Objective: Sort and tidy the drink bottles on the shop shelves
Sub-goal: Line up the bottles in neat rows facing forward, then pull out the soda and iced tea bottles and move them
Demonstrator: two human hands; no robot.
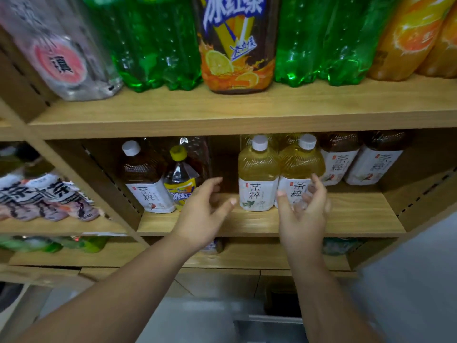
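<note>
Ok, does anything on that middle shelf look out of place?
Yes. The yellow-capped bottle with the yellow label stands between the dark tea bottle and the pale tea bottles, all white-capped with white labels; it matches neither kind.

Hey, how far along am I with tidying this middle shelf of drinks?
Looks done: two pale tea bottles stand paired, two dark tea bottles beside them. In hand: nothing; left hand and right hand are open before the shelf. To do: the yellow-capped bottle sits mismatched beside a lone dark bottle, with a gap to fill.
</note>
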